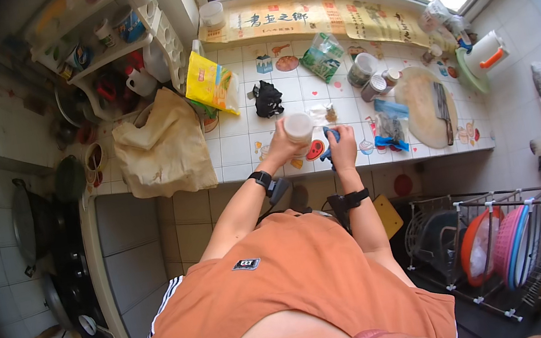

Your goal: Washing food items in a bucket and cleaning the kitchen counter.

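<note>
Over the front of the tiled counter (235, 149), my left hand (283, 143) grips a round, pale-lidded plastic jar (299, 127). Just to its right, my right hand (344, 149) holds a bunched blue cloth (331, 139). A small white packet or paper (317, 115) with brownish bits on it lies beyond both hands. Behind the left hand sits a crumpled black cloth or bag (268, 99). Several lidded jars (362, 69) stand to the right, near a blue-edged clear pouch (390, 123).
At right, a cleaver (442, 112) lies on a round cutting board (420, 108). A beige cloth (161, 151) covers something at left, beside a yellow bag (209, 83). A green-and-clear bag (323, 57) lies toward the window. A wire rack (488, 203) with basins stands below right.
</note>
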The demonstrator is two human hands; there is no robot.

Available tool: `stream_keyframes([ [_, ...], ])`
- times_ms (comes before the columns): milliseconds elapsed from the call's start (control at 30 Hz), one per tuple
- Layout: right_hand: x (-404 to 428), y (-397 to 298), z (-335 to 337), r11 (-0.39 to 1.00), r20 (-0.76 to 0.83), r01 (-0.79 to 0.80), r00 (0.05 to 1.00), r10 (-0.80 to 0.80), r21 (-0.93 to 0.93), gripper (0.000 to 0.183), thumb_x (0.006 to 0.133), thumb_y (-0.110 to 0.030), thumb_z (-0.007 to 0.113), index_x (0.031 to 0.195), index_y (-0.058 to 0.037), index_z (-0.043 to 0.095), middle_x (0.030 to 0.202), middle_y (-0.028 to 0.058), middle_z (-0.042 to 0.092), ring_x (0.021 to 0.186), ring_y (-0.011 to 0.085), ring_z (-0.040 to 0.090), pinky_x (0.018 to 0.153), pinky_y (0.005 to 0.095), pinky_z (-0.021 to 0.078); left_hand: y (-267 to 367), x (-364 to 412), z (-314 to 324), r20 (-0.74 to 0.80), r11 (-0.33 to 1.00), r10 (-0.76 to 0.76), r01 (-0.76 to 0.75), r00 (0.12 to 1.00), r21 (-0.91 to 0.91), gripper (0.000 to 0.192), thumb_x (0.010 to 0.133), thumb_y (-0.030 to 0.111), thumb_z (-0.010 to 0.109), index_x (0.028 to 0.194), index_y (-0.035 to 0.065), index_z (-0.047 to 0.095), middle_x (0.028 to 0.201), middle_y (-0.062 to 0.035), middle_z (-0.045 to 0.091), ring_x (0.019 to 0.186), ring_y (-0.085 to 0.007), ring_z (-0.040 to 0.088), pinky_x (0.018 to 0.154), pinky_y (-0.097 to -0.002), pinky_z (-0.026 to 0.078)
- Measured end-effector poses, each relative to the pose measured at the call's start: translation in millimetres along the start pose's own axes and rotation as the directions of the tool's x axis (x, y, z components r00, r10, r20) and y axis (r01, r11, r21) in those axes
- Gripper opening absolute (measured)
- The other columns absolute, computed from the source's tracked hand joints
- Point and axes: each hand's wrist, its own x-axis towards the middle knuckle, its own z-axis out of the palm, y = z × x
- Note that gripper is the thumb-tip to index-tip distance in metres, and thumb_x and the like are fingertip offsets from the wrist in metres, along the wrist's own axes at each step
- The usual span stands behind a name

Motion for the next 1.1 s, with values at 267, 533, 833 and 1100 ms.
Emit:
stream_keyframes([
  [267,-24.8,-34.0,-27.6,0.797,0.039,-0.339,0.928,0.37,0.501,0.025,0.093,-0.02,0.059,0.105,0.0017,0.058,0.1,0.0139,0.061,0.094,0.0279,0.058,0.088,0.0339,0.0448,21.6,-9.4,-29.3,0.26,0.604,-0.239,0.353,0.936,-0.715,0.063,0.093,0.052,0.055,0.134,0.0066,0.042,0.121,-0.0076,0.058,0.111,-0.0183,0.057,0.094,-0.0372,0.049],
  [533,-32.3,-107.2,-31.8,0.947,-0.136,0.276,0.957,-0.256,0.163,0.024,0.087,-0.006,0.061,0.111,-0.0052,0.063,0.113,0.0119,0.058,0.105,0.0299,0.051,0.094,0.0377,0.041,62.8,-19.4,-14.3,0.14,0.642,-0.232,0.26,0.963,-0.721,0.048,0.095,0.04,0.058,0.127,0.0077,0.043,0.115,-0.0074,0.057,0.104,-0.0159,0.057,0.086,-0.0321,0.051],
  [833,-3.2,-82.4,-16.3,0.712,0.17,-0.24,0.971,0.169,0.66,0.017,0.095,-0.01,0.054,0.105,0.0001,0.063,0.085,0.0063,0.061,0.087,0.0206,0.06,0.082,0.0299,0.0469,74.3,-29.1,-24.6,0.066,0.575,-0.15,0.141,0.986,-0.806,0.049,0.095,0.042,0.057,0.13,0.0089,0.043,0.12,-0.0068,0.056,0.11,-0.0152,0.054,0.095,-0.0324,0.045],
  [1100,-15.0,-73.1,-15.2,0.061,0.749,-0.768,0.636,0.184,0.637,0.028,0.097,-0.019,0.043,0.114,-0.0052,0.061,0.092,0.0082,0.065,0.077,0.0136,0.061,0.063,0.0307,0.0506,103.8,-13.2,-40.5,0.195,0.167,-0.126,0.215,0.973,-0.962,0.07,0.092,0.06,0.048,0.134,0.0042,0.045,0.124,-0.012,0.058,0.116,-0.0258,0.058,0.101,-0.0427,0.045],
])
